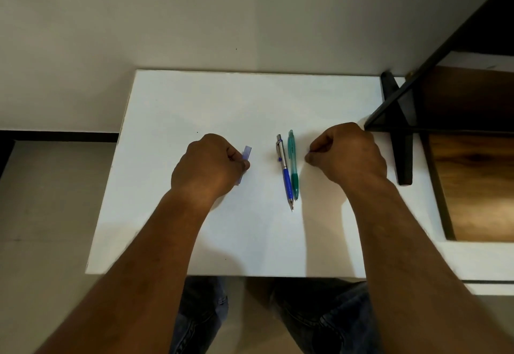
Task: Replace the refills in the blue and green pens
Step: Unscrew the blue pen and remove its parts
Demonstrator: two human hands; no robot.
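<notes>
Fingers (pixel 235 156) of the left hand (pixel 208 167) are curled, pinching a translucent blue sleeve (pixel 246 156) against the thumb. The right hand (pixel 347 153) is balled with fingertips to thumb; whether it pinches anything cannot be told.

Two pens lie side by side mid-table, tips toward 6 o'clock: one blue pen (pixel 285 174) with a silver upper barrel, and one green pen (pixel 293 164) just beside it at its 3 o'clock. The left hand sits at the pens' 9 o'clock, the right at their 3 o'clock, both apart from them.

Bare white table (pixel 250 97) stretches toward 12 o'clock up to the wall and toward 6 o'clock to the near edge. A black shelf frame (pixel 403 156) overhangs the edge at 3 o'clock, just beside the right hand.
</notes>
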